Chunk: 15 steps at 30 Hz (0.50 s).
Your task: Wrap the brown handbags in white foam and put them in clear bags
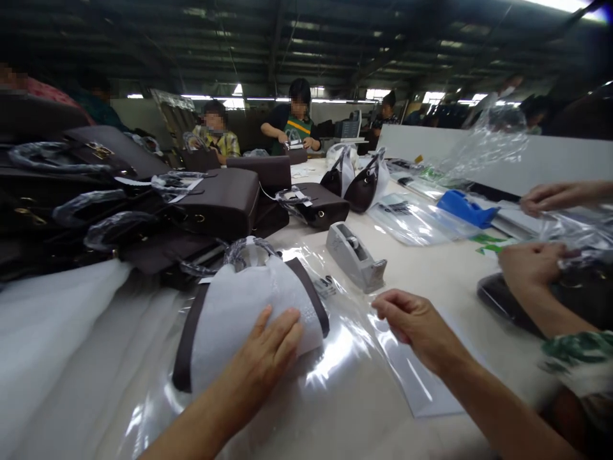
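A dark brown handbag (182, 345) lies on the table in front of me, its front covered by a white foam sheet (239, 300). Its handles (251, 252) are wrapped in clear film. My left hand (275, 338) lies over the foam with fingers stretched out. Under and beside the handbag spreads a clear plastic bag (335, 358). Right of it, my right hand (407, 319) is raised with thumb and fingers pinched together; whatever is between them is too small to make out. A grey tape dispenser (354, 255) stands just beyond that hand.
Dark handbags (215, 198) are piled at the left, beside white foam sheets (62, 358). A blue tape dispenser (467, 207) and flat plastic bags (416, 220) lie farther back. At right, a co-worker's hands (531, 268) handle another dark bag (507, 300). Other people work behind.
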Each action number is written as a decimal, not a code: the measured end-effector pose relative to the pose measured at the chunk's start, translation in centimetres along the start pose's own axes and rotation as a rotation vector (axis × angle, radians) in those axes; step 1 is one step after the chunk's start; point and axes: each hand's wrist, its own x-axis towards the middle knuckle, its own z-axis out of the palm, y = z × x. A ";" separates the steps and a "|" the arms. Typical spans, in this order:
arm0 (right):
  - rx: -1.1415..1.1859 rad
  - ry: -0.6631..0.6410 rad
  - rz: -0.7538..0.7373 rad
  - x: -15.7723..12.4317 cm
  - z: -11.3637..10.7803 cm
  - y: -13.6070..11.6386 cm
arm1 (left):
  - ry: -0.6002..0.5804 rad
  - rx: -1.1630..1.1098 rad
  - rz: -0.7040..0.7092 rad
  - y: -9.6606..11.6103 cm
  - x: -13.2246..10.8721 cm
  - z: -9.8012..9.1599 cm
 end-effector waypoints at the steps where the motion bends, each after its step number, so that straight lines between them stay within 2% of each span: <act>1: 0.035 -0.076 0.004 -1.1 1.6 -0.5 | -0.007 0.000 -0.005 0.0 0.1 -0.1; 4: 0.141 -0.207 -0.025 -3.5 6.3 -0.7 | -0.016 -0.007 -0.009 0.1 0.2 -0.4; 7: 0.188 -0.244 -0.024 -4.3 9.3 0.6 | 0.029 -0.016 0.004 0.1 0.3 -0.3; 10: 0.182 -0.215 0.022 -4.4 10.5 2.6 | 0.062 -0.030 0.015 0.0 0.4 -0.2; 15: 0.197 -0.149 0.078 -4.5 11.2 4.7 | 0.046 -0.046 0.034 -0.1 0.1 -0.3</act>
